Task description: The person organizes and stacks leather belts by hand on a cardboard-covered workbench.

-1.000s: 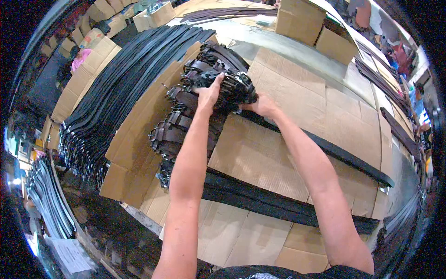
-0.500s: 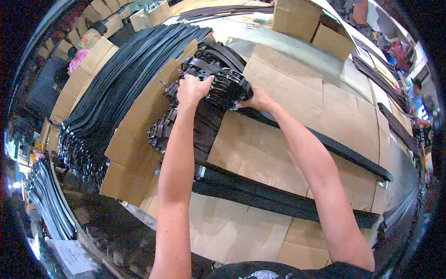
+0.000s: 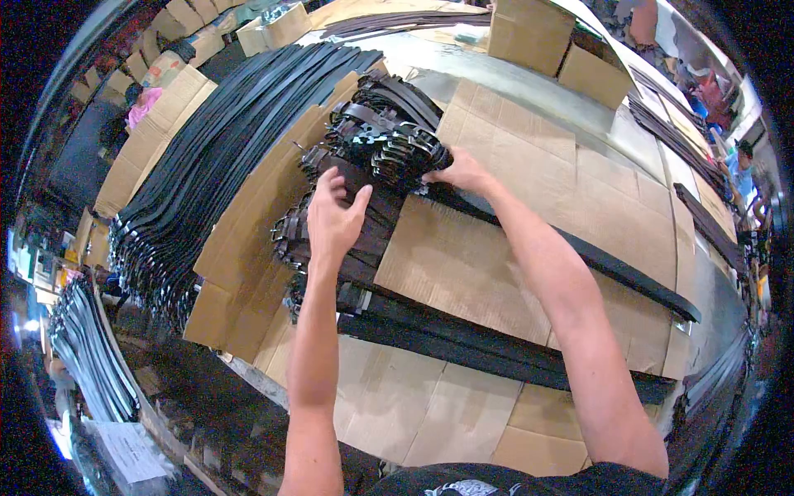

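A dark bundle of belts (image 3: 409,153) with metal buckles lies on top of other belts in the middle of the view. My right hand (image 3: 461,171) grips the bundle's right end, its fingertips partly hidden behind the buckles. My left hand (image 3: 335,217) is open, thumb and fingers apart, just below and left of that bundle, over brown belts (image 3: 357,258) lying flat. More buckle ends (image 3: 289,233) stick out to the left of my left wrist. Long black belts (image 3: 463,343) stretch rightward beneath a cardboard sheet (image 3: 463,269).
A cardboard divider (image 3: 256,211) stands left of the belts, with a large stack of black straps (image 3: 223,136) beyond it. An open cardboard box (image 3: 529,37) sits at the back. People are visible at the far left and far right edges. Grey straps (image 3: 91,355) hang at lower left.
My left hand has let go of the buckle bundle and drawn back toward me, its fingers spreading. My right hand stays on the bundle, almost unmoved.
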A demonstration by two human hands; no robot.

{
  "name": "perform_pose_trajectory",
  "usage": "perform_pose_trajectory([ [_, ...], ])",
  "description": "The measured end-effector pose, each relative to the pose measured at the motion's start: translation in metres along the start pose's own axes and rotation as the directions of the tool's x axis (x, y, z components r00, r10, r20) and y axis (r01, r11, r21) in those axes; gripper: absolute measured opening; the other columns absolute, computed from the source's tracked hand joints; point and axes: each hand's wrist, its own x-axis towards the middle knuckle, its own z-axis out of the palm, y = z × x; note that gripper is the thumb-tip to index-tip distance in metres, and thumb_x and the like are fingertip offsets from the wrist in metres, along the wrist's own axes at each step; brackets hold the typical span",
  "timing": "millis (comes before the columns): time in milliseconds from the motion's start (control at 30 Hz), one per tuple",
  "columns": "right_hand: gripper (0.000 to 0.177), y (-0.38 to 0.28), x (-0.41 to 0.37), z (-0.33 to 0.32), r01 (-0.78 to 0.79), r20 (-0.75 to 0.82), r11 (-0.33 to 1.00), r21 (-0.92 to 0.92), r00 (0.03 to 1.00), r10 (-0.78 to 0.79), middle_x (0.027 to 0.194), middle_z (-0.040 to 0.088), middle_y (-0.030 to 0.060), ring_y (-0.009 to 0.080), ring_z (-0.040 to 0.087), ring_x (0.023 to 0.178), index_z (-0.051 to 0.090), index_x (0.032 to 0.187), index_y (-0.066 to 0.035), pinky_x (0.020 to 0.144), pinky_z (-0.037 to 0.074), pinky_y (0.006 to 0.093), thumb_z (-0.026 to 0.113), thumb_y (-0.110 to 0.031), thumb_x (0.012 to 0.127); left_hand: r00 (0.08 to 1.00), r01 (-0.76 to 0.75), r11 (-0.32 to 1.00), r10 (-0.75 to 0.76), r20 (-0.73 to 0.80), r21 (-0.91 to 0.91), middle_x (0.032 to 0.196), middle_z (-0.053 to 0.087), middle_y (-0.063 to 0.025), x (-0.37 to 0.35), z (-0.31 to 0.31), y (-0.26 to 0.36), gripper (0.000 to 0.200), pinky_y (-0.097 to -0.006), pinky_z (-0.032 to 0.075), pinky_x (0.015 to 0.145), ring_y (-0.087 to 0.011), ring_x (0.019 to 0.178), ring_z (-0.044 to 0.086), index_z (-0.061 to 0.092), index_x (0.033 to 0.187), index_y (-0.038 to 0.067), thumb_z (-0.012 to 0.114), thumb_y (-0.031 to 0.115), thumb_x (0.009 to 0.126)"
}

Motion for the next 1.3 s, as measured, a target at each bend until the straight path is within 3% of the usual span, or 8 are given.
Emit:
perform_pose_trajectory([
  [267,0.096,0.026,0.013,0.007,0.126,-0.084,0.980,0.155,0.990,-0.114,0.117,0.054,0.0178,0.0280,0.051,0.110,0.040,0.128,-0.001,0.095,0.040,0.0349,0.085,-0.036,0.051,1.000,0.005,0.967,-0.008,-0.012,-0.253,0.099,0.062,-0.0087,-0.108,-0.032,-0.009,0.042,-0.0269,0.047,0.073,-0.0134,0.081,0.060,0.047,0.117,0.002,0.064,0.008,0.079],
  [433,0.100,0.003,-0.019,-0.011,0.003,-0.023,0.994,0.105,1.000,-0.001,0.119,0.053,0.0188,0.0293,0.051,0.110,0.034,0.132,0.000,0.093,0.041,0.0375,0.084,-0.038,0.053,0.971,0.230,0.914,-0.194,0.137,-0.334,0.097,0.062,-0.0080,-0.187,-0.031,-0.020,0.037,-0.0254,0.047,0.073,-0.0115,0.081,0.058,0.050,0.114,0.002,0.063,0.007,0.080],
  [600,0.054,0.020,-0.119,-0.001,0.184,-0.403,0.953,-0.242,0.874,-0.271,0.099,0.061,0.0181,0.0290,0.060,0.092,0.056,0.108,0.002,0.082,0.046,0.0367,0.073,-0.033,0.070,0.844,0.531,0.789,-0.458,0.279,-0.309,0.095,0.063,-0.0108,-0.258,-0.026,-0.051,0.032,-0.0272,0.049,0.069,-0.0137,0.078,0.060,0.054,0.107,-0.003,0.065,0.010,0.080],
  [733,0.019,0.027,-0.286,0.056,0.052,-0.394,0.988,-0.143,0.913,-0.105,0.082,0.063,0.0130,0.0219,0.060,0.072,0.061,0.088,0.000,0.068,0.047,0.0318,0.066,-0.014,0.077,0.685,0.728,0.600,-0.655,0.320,-0.331,0.099,0.061,-0.0138,-0.296,-0.004,-0.107,0.057,-0.0283,0.046,0.079,-0.0181,0.089,0.058,0.048,0.116,-0.007,0.069,0.029,0.078],
  [833,0.016,0.045,-0.397,0.097,-0.261,-0.269,0.943,0.209,0.911,0.312,0.069,0.060,0.0052,0.0088,0.054,0.062,0.061,0.079,0.002,0.058,0.045,0.0241,0.066,-0.014,0.079,0.621,0.779,0.531,-0.730,0.287,-0.334,0.108,0.059,-0.0157,-0.299,0.012,-0.130,0.076,-0.0295,0.041,0.087,-0.0201,0.099,0.054,0.043,0.122,-0.009,0.070,0.043,0.073],
  [1067,0.028,0.121,-0.535,0.121,-0.492,-0.206,0.490,0.720,0.523,0.827,0.078,0.060,0.0089,0.0154,0.059,0.064,0.056,0.097,0.001,0.056,0.047,0.0262,0.061,-0.024,0.085,0.432,0.861,0.263,-0.830,0.353,-0.435,0.122,0.051,-0.0110,-0.245,0.010,-0.107,0.084,-0.0312,0.037,0.093,-0.0195,0.108,0.049,0.047,0.122,-0.009,0.070,0.053,0.070],
  [1200,0.036,0.127,-0.527,0.099,-0.346,-0.156,0.399,0.849,0.557,0.815,0.083,0.060,0.0108,0.0197,0.061,0.071,0.052,0.099,0.001,0.061,0.047,0.0275,0.060,-0.031,0.085,0.675,0.520,0.052,-0.637,0.373,-0.852,0.118,0.055,-0.0067,-0.244,0.044,-0.139,0.064,-0.0290,0.033,0.097,-0.0167,0.108,0.048,0.052,0.118,-0.004,0.072,0.038,0.074],
  [1300,0.045,0.118,-0.506,0.089,-0.348,-0.054,0.284,0.894,0.546,0.836,0.093,0.059,0.0134,0.0218,0.060,0.080,0.051,0.102,0.001,0.067,0.048,0.0299,0.059,-0.039,0.085,0.676,0.515,0.022,-0.626,0.390,-0.857,0.118,0.055,-0.0053,-0.239,0.037,-0.130,0.056,-0.0289,0.031,0.099,-0.0161,0.108,0.048,0.053,0.118,-0.001,0.073,0.030,0.075],
])
